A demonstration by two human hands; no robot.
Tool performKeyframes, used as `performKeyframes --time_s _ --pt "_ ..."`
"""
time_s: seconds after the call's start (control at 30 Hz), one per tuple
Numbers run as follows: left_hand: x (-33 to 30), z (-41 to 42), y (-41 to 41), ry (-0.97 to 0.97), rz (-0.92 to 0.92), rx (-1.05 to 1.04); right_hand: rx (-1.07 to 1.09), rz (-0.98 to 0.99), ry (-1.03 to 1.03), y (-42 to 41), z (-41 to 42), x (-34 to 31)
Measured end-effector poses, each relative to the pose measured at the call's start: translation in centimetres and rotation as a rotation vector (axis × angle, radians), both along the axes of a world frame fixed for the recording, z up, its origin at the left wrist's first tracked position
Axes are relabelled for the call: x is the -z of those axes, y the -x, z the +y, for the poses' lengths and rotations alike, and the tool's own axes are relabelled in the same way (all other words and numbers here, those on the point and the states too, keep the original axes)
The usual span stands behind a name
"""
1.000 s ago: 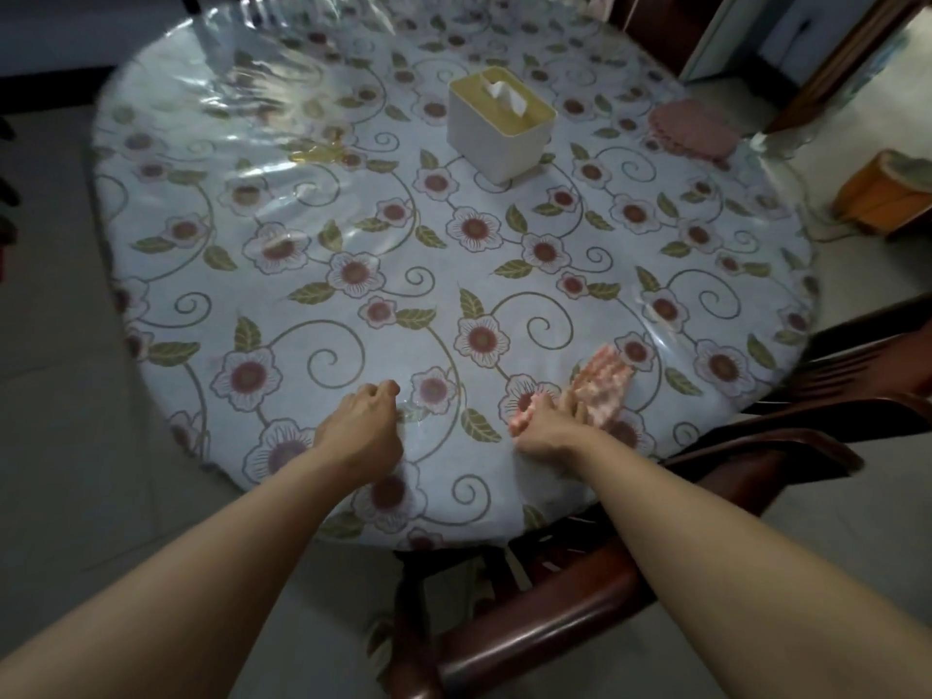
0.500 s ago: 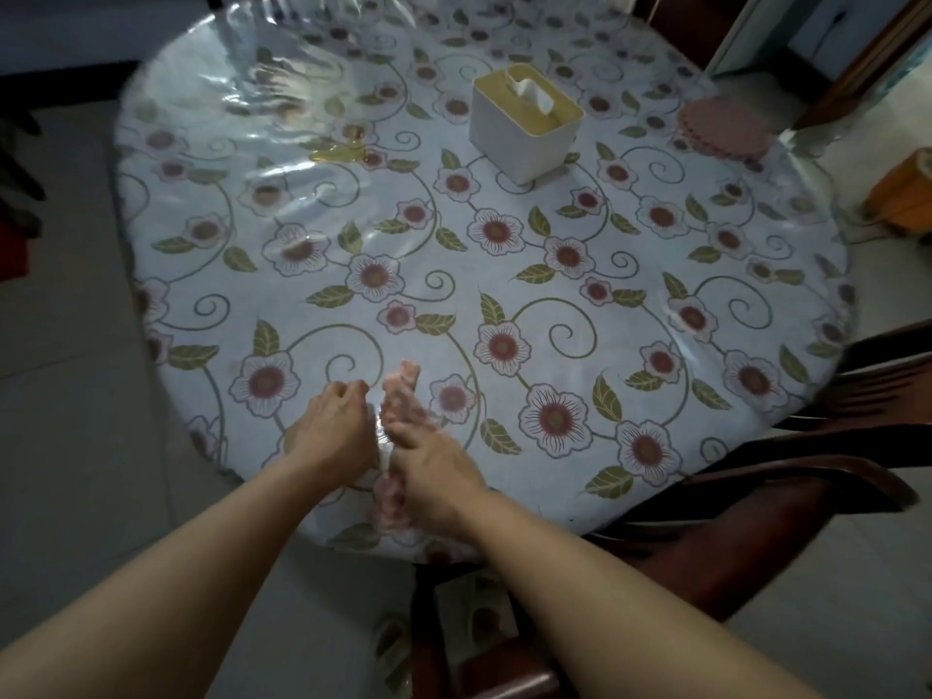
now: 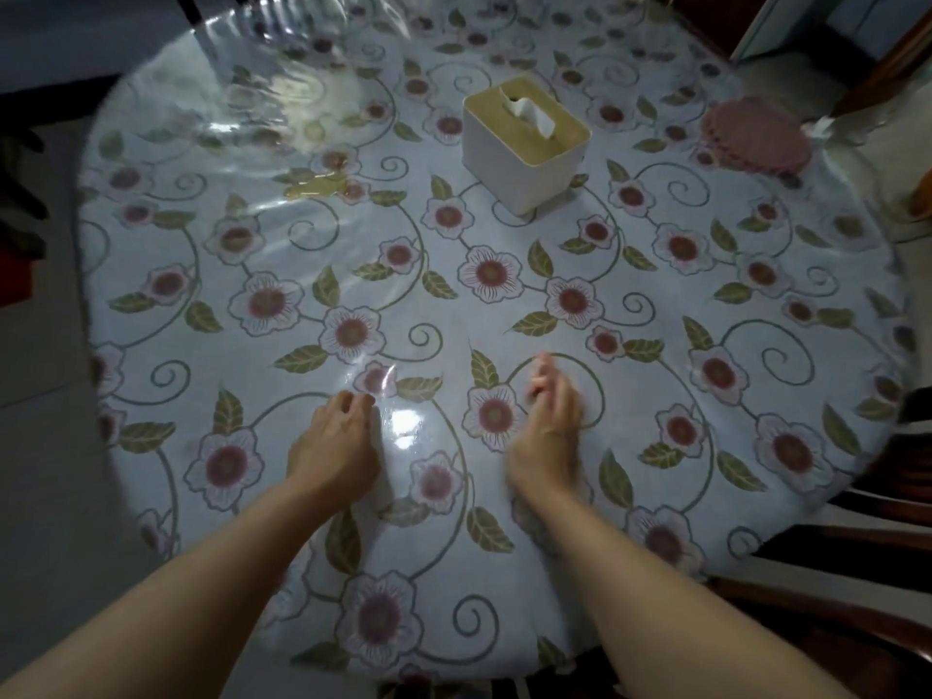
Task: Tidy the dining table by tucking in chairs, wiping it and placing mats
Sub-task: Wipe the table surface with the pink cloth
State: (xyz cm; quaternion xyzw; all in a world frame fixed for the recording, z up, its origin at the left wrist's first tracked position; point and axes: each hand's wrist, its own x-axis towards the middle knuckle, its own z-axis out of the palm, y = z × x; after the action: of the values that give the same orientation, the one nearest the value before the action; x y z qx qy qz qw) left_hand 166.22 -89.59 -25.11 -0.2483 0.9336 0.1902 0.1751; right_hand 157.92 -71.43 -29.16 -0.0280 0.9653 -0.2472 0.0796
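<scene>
Hands apart again, right hand (image 3: 547,426) blurred, mats (image 3: 755,139) far

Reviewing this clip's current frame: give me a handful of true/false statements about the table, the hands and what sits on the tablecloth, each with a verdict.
1. A tissue box stands on the floral tablecloth, a tissue sticking out of its top. True.
2. The pink mats are spread out one per seat. False: they lie in one pile near the far right edge.
3. Both hands are over the near part of the table. True: left hand, right hand.
4. The right hand clearly grips a wiping cloth. False: it is blurred, and no cloth can be made out.
5. The tissue box rests on the mats. False: they lie apart.
</scene>
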Motion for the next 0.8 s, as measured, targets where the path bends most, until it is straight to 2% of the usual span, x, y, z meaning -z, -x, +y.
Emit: performKeyframes --time_s 0.13,0.2,0.27,0.3,0.37,0.43,0.57,0.67,0.8 --pt "0.2 -0.8 0.7 -0.026 0.009 -0.009 -0.678 -0.037 0.161 -5.4 -5.6 0.7" --pt "0.1 -1.3 1.0 -0.027 0.017 -0.020 -0.870 -0.044 0.219 -6.9 -5.9 1.1" --pt "0.3 -2.0 1.7 -0.010 0.035 -0.004 -0.998 0.071 0.172 -5.9 -4.7 1.7" --pt "0.4 -2.3 2.1 0.005 0.051 0.010 -0.963 0.150 0.097 -4.4 -3.7 2.5" --pt "0.4 -2.9 3.1 0.030 0.087 0.043 -0.614 0.171 -0.001 -0.2 -1.8 2.5" --pt "0.5 -3.8 4.3 0.034 0.127 0.062 -0.311 0.100 -0.063 4.2 0.1 2.1" --pt "0.8 -6.7 6.1 0.023 0.182 0.129 -0.072 0.032 -0.100 9.4 -0.8 1.9" --pt "1.3 -10.3 6.9 0.021 0.200 0.207 -0.023 0.013 -0.093 10.4 -6.4 2.2" --pt "1.6 -16.2 7.3 0.050 0.191 0.242 -0.283 0.102 -0.071 7.6 -17.3 2.9"
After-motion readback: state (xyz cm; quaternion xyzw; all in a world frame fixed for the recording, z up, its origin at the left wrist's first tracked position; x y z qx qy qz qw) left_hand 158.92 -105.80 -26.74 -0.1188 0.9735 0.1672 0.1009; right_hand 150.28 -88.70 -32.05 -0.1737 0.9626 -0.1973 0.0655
